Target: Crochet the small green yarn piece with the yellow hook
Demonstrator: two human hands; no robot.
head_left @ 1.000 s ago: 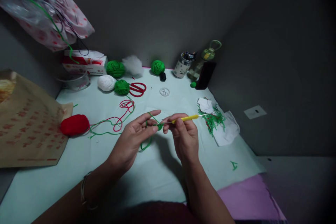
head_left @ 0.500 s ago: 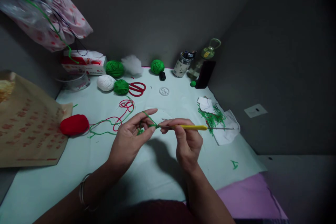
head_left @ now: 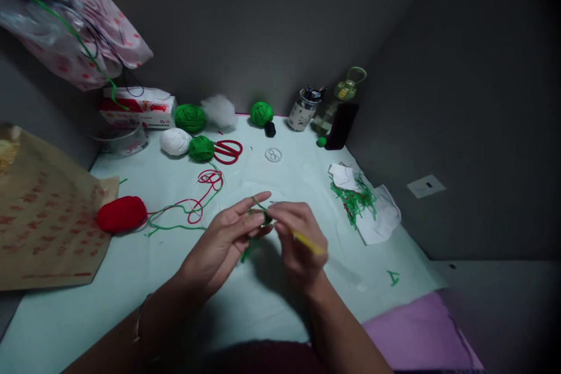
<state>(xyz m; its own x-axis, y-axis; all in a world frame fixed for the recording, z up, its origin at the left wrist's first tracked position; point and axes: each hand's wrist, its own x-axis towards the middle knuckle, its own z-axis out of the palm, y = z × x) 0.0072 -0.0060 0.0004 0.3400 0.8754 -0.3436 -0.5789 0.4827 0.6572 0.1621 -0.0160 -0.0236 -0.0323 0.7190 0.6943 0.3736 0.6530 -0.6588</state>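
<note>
My left hand (head_left: 225, 236) pinches a small piece of green crochet work (head_left: 266, 219) between thumb and fingers. A strand of green yarn (head_left: 258, 204) runs up over its raised index finger, and more green yarn hangs below the palm. In my right hand (head_left: 302, 239) is a crochet hook with a yellow handle (head_left: 309, 242), slanting down to the right. Its tip meets the green piece but is hidden by my fingers. Both hands are close together above the middle of the table.
A red yarn ball (head_left: 121, 214) trails tangled strands at left, beside a paper bag (head_left: 52, 216). Behind are green yarn balls (head_left: 190, 118), a white ball (head_left: 175, 142) and red-handled scissors (head_left: 228, 152). Yarn scraps (head_left: 357, 201), a phone (head_left: 342, 127) and a bottle (head_left: 326, 117) stand right.
The crochet hook has swung from nearly level to a downward slant as my right hand turned and moved closer to the left. My left hand has rolled over slightly.
</note>
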